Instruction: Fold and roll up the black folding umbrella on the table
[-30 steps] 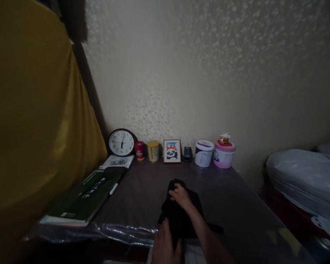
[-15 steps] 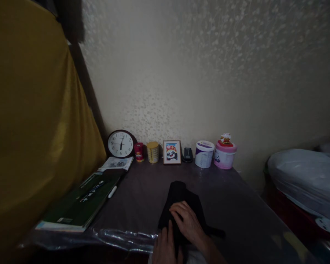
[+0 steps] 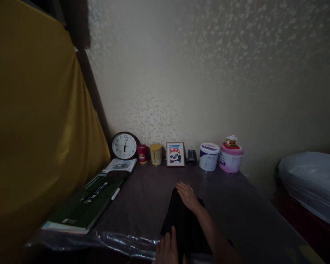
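Note:
A black folded cloth (image 3: 181, 223) lies on the dark table top (image 3: 231, 205) near its front edge. My right hand (image 3: 188, 196) rests flat on the far end of the cloth, fingers stretched out. My left hand (image 3: 167, 249) presses on the near left edge of the cloth at the bottom of the view, fingers together and extended. Neither hand grips anything.
Along the wall stand a round clock (image 3: 124, 146), a red can (image 3: 142, 154), a gold tin (image 3: 156, 154), a framed panda picture (image 3: 175, 154), a white tub (image 3: 209, 157) and a pink tub (image 3: 231, 157). A green book (image 3: 85, 205) lies left. Yellow curtain (image 3: 35, 128) hangs left; a plastic-covered bundle (image 3: 310, 183) sits right.
My right hand slid forward along the cloth to its far end, after having pulled back near the left hand. The cloth now lies flatter and longer.

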### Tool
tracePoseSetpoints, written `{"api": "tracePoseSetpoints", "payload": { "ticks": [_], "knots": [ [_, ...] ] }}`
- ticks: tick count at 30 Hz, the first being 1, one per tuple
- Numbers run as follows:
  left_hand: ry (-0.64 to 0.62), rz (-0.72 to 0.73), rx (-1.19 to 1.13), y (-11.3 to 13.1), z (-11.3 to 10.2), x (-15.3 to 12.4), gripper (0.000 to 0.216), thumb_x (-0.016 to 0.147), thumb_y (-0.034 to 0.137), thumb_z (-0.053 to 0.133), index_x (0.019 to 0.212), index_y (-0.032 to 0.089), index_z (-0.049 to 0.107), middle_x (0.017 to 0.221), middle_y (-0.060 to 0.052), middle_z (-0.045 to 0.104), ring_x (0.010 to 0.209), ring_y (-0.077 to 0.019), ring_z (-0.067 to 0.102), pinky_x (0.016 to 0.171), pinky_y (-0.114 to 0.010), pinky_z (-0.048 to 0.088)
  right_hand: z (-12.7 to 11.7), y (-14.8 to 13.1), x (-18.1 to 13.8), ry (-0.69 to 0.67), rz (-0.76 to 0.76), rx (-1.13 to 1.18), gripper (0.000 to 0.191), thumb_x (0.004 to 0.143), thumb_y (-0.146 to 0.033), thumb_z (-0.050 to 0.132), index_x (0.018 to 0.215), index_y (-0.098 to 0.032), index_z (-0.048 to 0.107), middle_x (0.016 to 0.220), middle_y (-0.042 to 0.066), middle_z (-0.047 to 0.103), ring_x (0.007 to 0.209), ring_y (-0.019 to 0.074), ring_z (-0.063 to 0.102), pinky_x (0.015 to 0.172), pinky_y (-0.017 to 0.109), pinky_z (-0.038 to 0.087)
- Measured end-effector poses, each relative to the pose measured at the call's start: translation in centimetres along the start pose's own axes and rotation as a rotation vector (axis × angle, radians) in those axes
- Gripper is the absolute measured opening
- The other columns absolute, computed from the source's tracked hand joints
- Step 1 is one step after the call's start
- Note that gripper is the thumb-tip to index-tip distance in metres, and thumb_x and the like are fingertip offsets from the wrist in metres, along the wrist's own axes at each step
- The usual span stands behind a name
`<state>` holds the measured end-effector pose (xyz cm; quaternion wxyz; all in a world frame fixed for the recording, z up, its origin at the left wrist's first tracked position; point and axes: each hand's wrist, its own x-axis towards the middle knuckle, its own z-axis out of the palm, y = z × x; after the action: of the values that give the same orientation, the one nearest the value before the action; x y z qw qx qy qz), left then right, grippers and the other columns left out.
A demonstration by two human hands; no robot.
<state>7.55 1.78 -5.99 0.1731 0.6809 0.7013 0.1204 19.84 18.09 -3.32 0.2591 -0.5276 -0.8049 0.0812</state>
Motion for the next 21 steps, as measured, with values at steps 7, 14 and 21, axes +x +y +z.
{"api": "tracePoseSetpoints", "payload": {
  "ticks": [7,14,21],
  "knots": [
    [0.063,0.015,0.011,0.2,-0.1,-0.4,0.072,0.063,0.019,0.046,0.133,0.01,0.032,0.126,-0.014,0.049,0.111,-0.0298,0.045,0.095,-0.041,0.033,0.8,-2.8,-2.8,0.086,-0.081,-0.04,0.036,0.088,-0.024,0.035,0.118,-0.017,0.053,0.129,0.01,0.049,0.125,0.02,0.036,0.105,0.045,0.022],
    [0.064,0.1,-0.145,-1.7,0.0,-0.7,0.063,0.071,0.024,0.041,0.131,0.007,0.035,0.133,-0.016,0.041,0.122,-0.0236,0.04,0.098,-0.032,0.034,-0.6,-7.0,-8.1,-0.048,-0.206,0.095,0.035,0.09,-0.018,0.029,0.103,-0.021,0.062,0.109,0.003,0.064,0.118,0.0153,0.044,0.107,0.041,0.021],
    [0.171,0.204,-0.437,-2.6,-3.9,-0.3,0.044,0.085,0.035,0.025,0.114,0.014,0.051,0.118,-0.013,0.053,0.112,-0.0192,0.049,0.097,-0.034,0.038,0.3,-8.3,-11.1,-0.091,-0.29,0.131,0.033,0.084,-0.011,0.036,0.104,-0.022,0.059,0.099,0.003,0.065,0.105,0.0141,0.052,0.108,0.036,0.022]
  ]
}}
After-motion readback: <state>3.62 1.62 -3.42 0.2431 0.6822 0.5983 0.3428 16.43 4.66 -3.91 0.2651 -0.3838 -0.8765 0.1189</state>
